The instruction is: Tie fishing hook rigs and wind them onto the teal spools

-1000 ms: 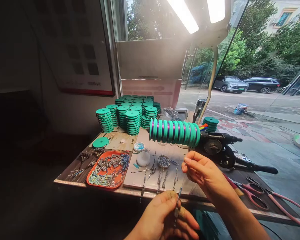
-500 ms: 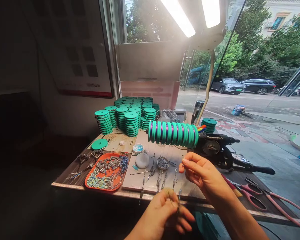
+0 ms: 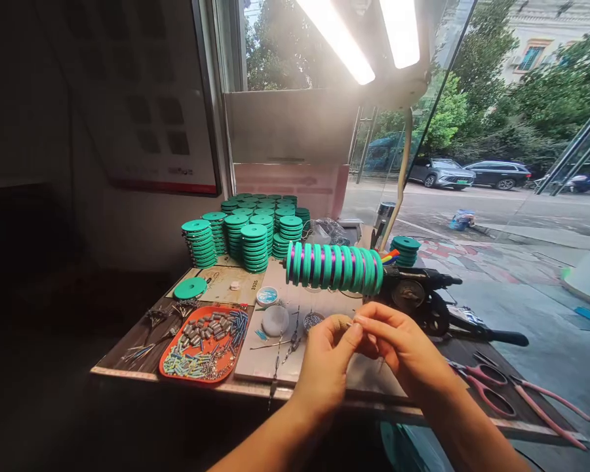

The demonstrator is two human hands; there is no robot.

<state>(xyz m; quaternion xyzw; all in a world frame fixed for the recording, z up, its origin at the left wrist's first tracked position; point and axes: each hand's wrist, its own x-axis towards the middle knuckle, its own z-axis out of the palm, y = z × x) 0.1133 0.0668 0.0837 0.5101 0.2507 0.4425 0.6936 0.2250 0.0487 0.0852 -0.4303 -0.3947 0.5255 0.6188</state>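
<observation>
My left hand (image 3: 332,351) and my right hand (image 3: 391,334) meet fingertip to fingertip in front of the spool row. Both are closed in a pinch. A thin fishing line seems to run between the fingertips, with a tiny part too small to name. Just above, a row of green foam line spools (image 3: 333,267) wound with purple line sits on the shaft of a black hand-cranked winder (image 3: 413,295). Fine lines with small metal rig pieces (image 3: 291,347) hang below the spools, partly hidden by my left hand. Behind my fingers, a small dish of metal beads (image 3: 313,321) shows in part.
An orange tray (image 3: 164,364) of sinkers and small tubes lies left, near a loose green spool (image 3: 190,287). Stacked green spools (image 3: 254,249) stand behind. Red-handled scissors (image 3: 489,390) and pliers (image 3: 545,413) lie right. A lamp (image 3: 403,33) hangs above.
My left hand has risen from below the board's front edge to meet my right hand, closing its spread fingers into a pinch. The view has shifted slightly.
</observation>
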